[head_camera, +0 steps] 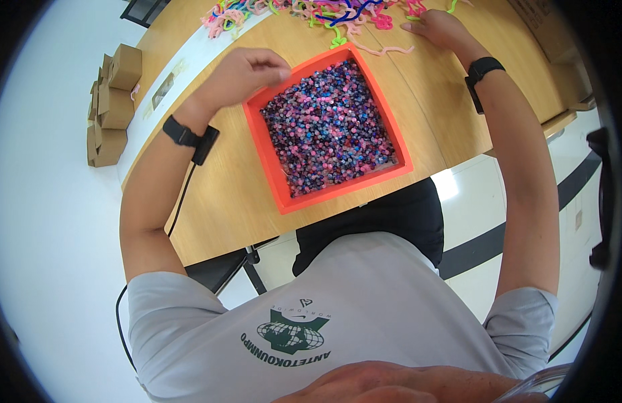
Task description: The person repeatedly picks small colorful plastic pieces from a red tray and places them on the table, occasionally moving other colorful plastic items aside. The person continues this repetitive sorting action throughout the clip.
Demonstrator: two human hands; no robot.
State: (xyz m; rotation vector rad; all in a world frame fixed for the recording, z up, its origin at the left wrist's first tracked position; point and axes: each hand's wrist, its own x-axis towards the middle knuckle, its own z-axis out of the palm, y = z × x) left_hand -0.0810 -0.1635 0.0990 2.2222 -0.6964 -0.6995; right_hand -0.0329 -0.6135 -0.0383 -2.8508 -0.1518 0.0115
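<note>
A square orange-red tray (345,188) stands near the table's front edge, full of small round beads (331,126) in pink, blue, clear and dark tones. My left hand (250,73) is at the tray's far left corner, its fingers bent together and slightly blurred. Whether anything is pinched in it is not visible. My right hand (437,29) rests at the far right, fingertips low over the table beside a pink fuzzy strand (416,8). A bit of green strand shows by those fingertips; a grip on it cannot be made out.
A tangled heap of colourful fuzzy strands (336,15) lies beyond the tray. Open cardboard boxes (117,103) are stacked at the left, and a larger carton (535,27) is at the far right. A black cable (182,199) hangs from my left wristband.
</note>
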